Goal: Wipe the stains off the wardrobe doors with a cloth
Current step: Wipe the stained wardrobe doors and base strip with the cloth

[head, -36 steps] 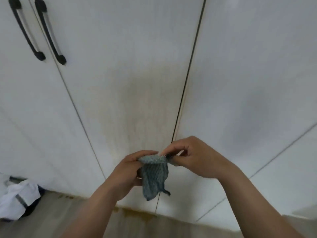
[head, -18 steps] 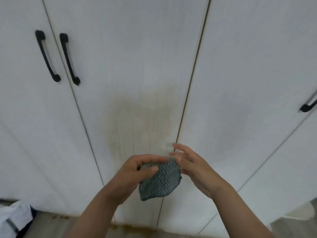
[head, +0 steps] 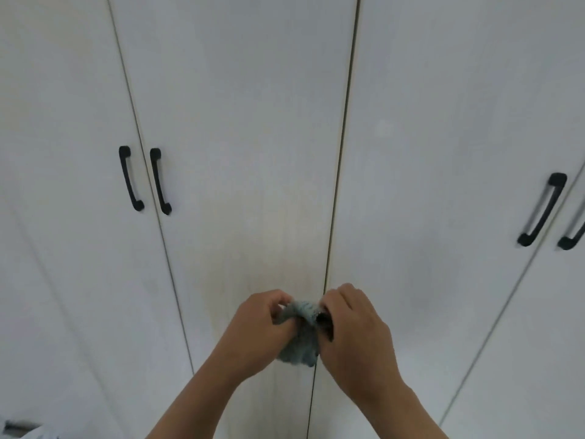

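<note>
Hands have closed in since half a second ago: then the right one lay with fingers spread against a flat cloth that the left one held alone, and now both clench it, bunched, between them. The left hand (head: 256, 327) curls its fingers and thumb round the left part of the grey-blue knitted cloth (head: 299, 351). The right hand (head: 354, 324) grips the right edge with fingers folded under and knuckles up. The top of the cloth bulges between the two hands and its bulk hangs below them, in front of the dark seam (head: 340, 185) between the middle wardrobe door (head: 237, 106) and the right wardrobe door (head: 443, 106); whether it touches the doors cannot be told. Just above the hands, on the middle door, a faint yellowish stain (head: 269, 248) spreads up beside the seam, paler than it looked earlier. The view has lifted too: the floor has gone from the picture, the left handles (head: 129, 179), a black pair, sit lower at about mid-height, and the right handles (head: 541, 210), a second black pair, now show at the right edge. A scrap of white fabric (head: 34, 434) peeks in at the bottom left corner.
</note>
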`<state>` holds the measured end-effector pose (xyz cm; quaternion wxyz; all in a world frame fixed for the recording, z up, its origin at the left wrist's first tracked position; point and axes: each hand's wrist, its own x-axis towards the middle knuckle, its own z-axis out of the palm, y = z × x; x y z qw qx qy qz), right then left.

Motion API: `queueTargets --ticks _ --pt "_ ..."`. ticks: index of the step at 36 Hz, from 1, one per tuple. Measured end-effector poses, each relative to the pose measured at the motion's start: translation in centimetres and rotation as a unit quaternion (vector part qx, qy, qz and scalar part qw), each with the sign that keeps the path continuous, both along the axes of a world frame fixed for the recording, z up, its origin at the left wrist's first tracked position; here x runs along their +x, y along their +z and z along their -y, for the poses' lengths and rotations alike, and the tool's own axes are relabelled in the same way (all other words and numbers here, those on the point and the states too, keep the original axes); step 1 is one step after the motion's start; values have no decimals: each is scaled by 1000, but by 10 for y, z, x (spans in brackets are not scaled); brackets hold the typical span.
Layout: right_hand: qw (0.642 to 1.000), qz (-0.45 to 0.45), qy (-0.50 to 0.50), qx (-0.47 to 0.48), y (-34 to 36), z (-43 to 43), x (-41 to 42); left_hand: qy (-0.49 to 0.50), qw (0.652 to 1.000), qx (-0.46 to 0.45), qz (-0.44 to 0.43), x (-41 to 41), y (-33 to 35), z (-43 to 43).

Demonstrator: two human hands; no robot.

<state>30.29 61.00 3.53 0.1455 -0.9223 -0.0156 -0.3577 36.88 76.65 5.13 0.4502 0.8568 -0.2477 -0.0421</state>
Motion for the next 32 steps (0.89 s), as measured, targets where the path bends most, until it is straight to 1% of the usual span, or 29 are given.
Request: queueTargets --ticks 2,3,5,7,10,13,15,16,19,21,23,24,25,27,29,31,32 --pt "993 98 37 -53 -9 -7 -2 -6 1000 14 -9 0 6 1" --pt "988 130 53 -63 -16 -10 -2 -8 1000 1 -25 -1 9 2" --pt "982 161 73 -63 -29 -13 -4 -14 997 -37 -69 -4 16 1" --pt "981 172 87 -27 -39 -10 -3 -20 992 -68 -106 -8 19 -1" --pt "985 141 96 15 -38 -3 -3 -19 982 -100 -160 -8 16 -9" --pt "984 109 141 15 -37 -8 -6 -19 966 -136 -220 -9 15 -22" --pt "985 92 147 6 -40 -18 -5 -9 961 -153 -230 -9 16 -31" --pt "988 82 135 -2 -43 -24 -4 -3 960 -157 -232 -8 16 -36" --pt "992 97 70 -44 -52 -37 5 11 958 -150 -242 -2 14 -50" --pt "997 56 40 -41 -52 -43 11 10 959 -140 -248 5 12 -55" --pt "1000 19 23 3 -50 -49 19 2 961 -126 -246 14 12 -58" --pt "998 16 25 54 -50 -52 24 -5 964 -117 -240 19 11 -58" --pt "991 18 34 127 -49 -55 28 -15 967 -109 -231 26 11 -58" --pt "962 15 39 269 -45 -65 37 -41 969 -100 -220 41 9 -60" --pt "919 5 33 392 -41 -76 45 -81 967 -93 -221 58 7 -65" --pt "878 19 31 478 -39 -85 54 -136 967 -74 -202 74 2 -73" --pt "868 19 39 495 -38 -88 56 -155 969 -66 -180 79 0 -74"
